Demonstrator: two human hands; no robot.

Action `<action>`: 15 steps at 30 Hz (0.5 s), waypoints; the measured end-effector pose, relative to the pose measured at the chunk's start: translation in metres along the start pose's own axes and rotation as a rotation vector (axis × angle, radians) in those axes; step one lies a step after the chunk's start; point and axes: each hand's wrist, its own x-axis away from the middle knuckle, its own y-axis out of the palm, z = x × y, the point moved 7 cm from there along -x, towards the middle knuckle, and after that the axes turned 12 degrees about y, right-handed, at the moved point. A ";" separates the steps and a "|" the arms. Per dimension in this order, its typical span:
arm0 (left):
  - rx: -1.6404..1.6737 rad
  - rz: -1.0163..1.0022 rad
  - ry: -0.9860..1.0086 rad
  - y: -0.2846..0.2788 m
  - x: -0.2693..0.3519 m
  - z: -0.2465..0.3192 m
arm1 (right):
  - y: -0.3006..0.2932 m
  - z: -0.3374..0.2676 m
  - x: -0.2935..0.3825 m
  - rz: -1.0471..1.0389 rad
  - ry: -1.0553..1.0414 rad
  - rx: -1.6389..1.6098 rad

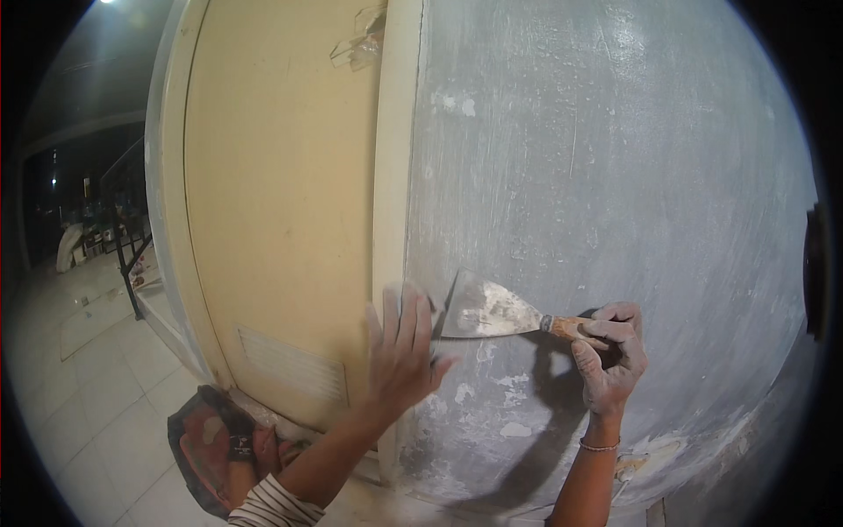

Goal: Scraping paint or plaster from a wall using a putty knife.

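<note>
My right hand (612,365) holds a putty knife by its wooden handle (570,326), between thumb and fingers. The wide metal blade (490,306) points left across the grey wall (593,197) and carries whitish residue. Whether its edge touches the wall I cannot tell. My left hand (405,339) is raised with fingers apart in front of the cream door frame (393,197), just left of the blade edge. Nothing shows in it, though its palm is turned away. Pale dust coats the fingers of both hands.
Left of the frame is a cream door (283,184) with a louvred vent (293,362) low down. A red-and-black object (201,435) lies on the tiled floor (108,415). Farther left stands a dark metal railing (125,263). Whitish patches (516,430) mark the lower wall.
</note>
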 end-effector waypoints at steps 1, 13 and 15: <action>0.005 0.003 -0.005 0.000 0.007 0.002 | -0.004 0.003 0.001 0.013 0.036 -0.062; 0.054 0.003 -0.074 -0.006 -0.020 -0.004 | -0.010 -0.038 0.006 -0.150 0.082 0.321; 0.030 -0.081 -0.043 -0.002 0.005 0.003 | -0.010 -0.040 0.007 -0.180 0.084 0.327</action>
